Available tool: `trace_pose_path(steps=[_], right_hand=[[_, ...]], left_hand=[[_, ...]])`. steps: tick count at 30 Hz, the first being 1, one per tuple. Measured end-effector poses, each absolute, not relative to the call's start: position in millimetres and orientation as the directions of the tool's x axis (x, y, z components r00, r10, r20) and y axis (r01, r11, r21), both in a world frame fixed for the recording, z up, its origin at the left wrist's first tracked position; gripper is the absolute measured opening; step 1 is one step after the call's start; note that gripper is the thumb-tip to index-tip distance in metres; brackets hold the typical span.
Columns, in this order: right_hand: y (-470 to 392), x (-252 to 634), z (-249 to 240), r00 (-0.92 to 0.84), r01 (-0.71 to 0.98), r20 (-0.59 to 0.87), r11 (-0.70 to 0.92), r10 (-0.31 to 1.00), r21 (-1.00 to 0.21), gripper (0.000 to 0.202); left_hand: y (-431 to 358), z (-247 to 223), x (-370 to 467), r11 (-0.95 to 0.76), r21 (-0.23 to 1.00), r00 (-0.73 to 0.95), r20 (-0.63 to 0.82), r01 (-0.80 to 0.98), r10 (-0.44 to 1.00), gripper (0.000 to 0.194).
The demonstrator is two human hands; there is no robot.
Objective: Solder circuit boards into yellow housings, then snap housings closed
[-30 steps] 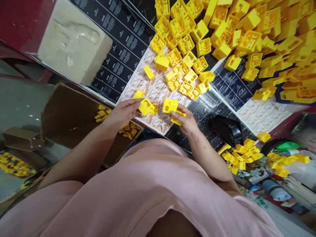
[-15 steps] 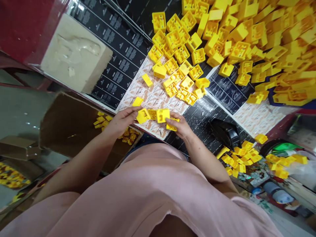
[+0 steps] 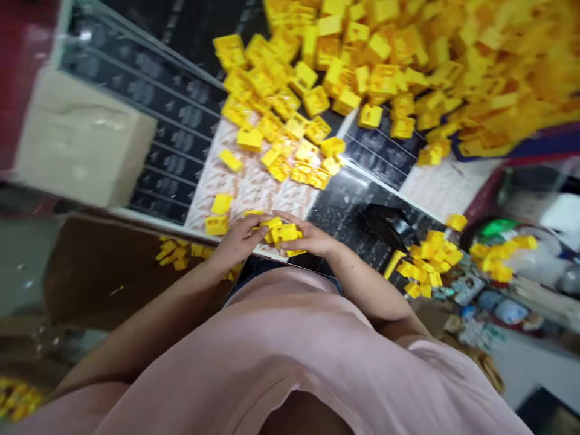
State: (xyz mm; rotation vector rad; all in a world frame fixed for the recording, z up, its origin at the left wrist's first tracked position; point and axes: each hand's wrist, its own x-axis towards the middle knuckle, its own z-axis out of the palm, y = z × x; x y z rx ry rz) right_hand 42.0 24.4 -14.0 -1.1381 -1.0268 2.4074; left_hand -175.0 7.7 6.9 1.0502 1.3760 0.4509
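My left hand (image 3: 238,241) and my right hand (image 3: 315,235) meet at the table's near edge. Between them they grip a yellow plastic casing (image 3: 285,232), made of small box-like parts pressed close together; the fingers hide some of it, and blur hides how the parts join. Under my right fingers shows another yellow edge. Just beyond my left hand, a yellow plastic part (image 3: 216,225) and a flat yellow piece (image 3: 222,203) lie on the patterned sheet (image 3: 249,187).
A large heap of yellow casings (image 3: 385,78) covers the far right of the table. At left stands a pale block (image 3: 81,145). Below the edge is a cardboard box (image 3: 104,272) with yellow parts. A black object (image 3: 385,223) and more yellow parts (image 3: 430,260) lie at right.
My hands have drawn together, and the separate yellow pieces they held are now bunched between them. A yellow part now lies beside my left hand. The view has shifted, so the table appears further left.
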Motion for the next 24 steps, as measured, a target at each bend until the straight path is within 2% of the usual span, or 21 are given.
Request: trace_pose_path(steps=[3,6,8,10,11,13,15,16,18,20,22,23,24], right_hand=[[6.7,46.7,-13.3,-0.544,0.034,-0.502,-0.580,0.672,-0.814,0.089],[-8.3,77.1,1.4,-0.375,0.196,-0.322,-0.265,0.869,-0.944,0.072],[-20.2,118.9,22.4,-0.254,0.371,-0.115,-0.013,0.960,-0.928,0.063],[-32.0,178.2,44.7,-0.038,0.557,0.080,0.088,0.996,-0.826,0.063],[-36.5,212.9,53.4,0.149,0.649,0.135,0.006,0.980,-0.760,0.064],[-41.7,285.6,63.8,0.485,0.744,0.139,-0.324,0.863,-0.585,0.065],[-43.1,351.0,68.2,0.689,0.705,0.103,-0.630,0.718,-0.327,0.058],[-43.2,376.6,70.6,0.729,0.672,0.102,-0.679,0.677,-0.294,0.053],[-42.7,408.1,79.4,0.765,0.638,0.118,-0.719,0.633,-0.277,0.051],[-40.6,413.6,94.2,0.767,0.639,0.169,-0.707,0.619,-0.304,0.070],[-35.1,397.4,109.2,0.738,0.671,0.237,-0.648,0.632,-0.360,0.090],[-30.6,381.2,113.8,0.704,0.702,0.269,-0.588,0.658,-0.401,0.088],[-25.1,358.7,115.4,0.632,0.755,0.326,-0.464,0.703,-0.462,0.075]], left_hand=[[14.2,4.2,-159.9,0.505,0.798,0.248,-0.589,0.328,0.769,0.060],[23.2,0.1,-139.9,0.553,0.778,0.277,-0.625,0.299,0.729,0.067],[29.7,-1.2,-132.5,0.528,0.796,0.282,-0.601,0.296,0.748,0.069],[36.2,-2.0,-133.4,0.519,0.801,0.268,-0.592,0.299,0.760,0.065],[39.2,-2.6,-136.4,0.529,0.792,0.262,-0.604,0.305,0.753,0.060],[44.1,-4.5,-143.7,0.553,0.762,0.255,-0.639,0.335,0.726,0.052],[46.7,-6.4,-148.8,0.526,0.745,0.254,-0.647,0.410,0.719,0.047],[46.5,-6.7,-149.8,0.461,0.756,0.264,-0.616,0.466,0.743,0.045],[43.1,-5.1,-150.0,0.252,0.775,0.319,-0.500,0.579,0.805,0.040],[37.9,-1.4,-150.6,0.053,0.748,0.371,-0.389,0.662,0.843,0.034],[36.0,2.2,-153.4,0.008,0.687,0.330,-0.359,0.727,0.873,0.033],[37.8,3.5,-155.0,-0.016,0.646,0.307,-0.341,0.763,0.889,0.036],[41.7,4.6,-156.1,-0.092,0.571,0.315,-0.306,0.816,0.898,0.040]])
